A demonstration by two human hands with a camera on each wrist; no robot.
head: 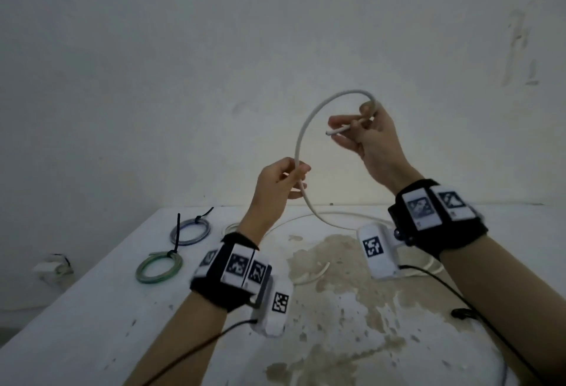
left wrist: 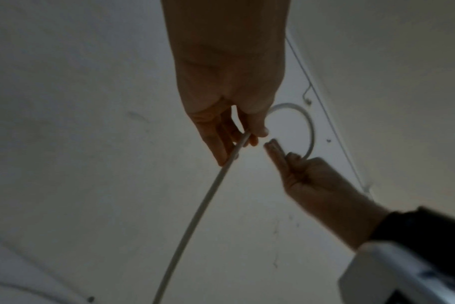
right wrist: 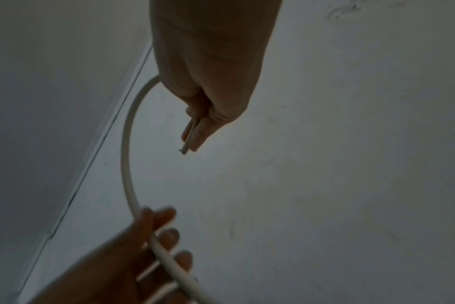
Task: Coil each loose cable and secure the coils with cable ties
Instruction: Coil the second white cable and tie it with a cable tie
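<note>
Only the head view shows the bench [head: 92,309] with two tied coils; above it, both hands pinch the smooth white cable [head: 301,131], the right hand [head: 372,140] near its cut end, the left hand [head: 275,189] lower on the arc.

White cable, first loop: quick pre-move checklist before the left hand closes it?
1. Free end held: right hand pinches the thick white round cable just behind its cut tip. ok.
2. Feed side held: left hand grips the cable lower down. ok.
3. Arc formed between the hands, not yet closed. ok.
4. Slack: the rest trails loose on the white tabletop, no snag seen. ok.
5. Spare cable tie within reach: cannot tell; the only black ties seen are on the blue-clear coil and the green coil.
6. Finished coils lie clear of the slack. ok.
</note>
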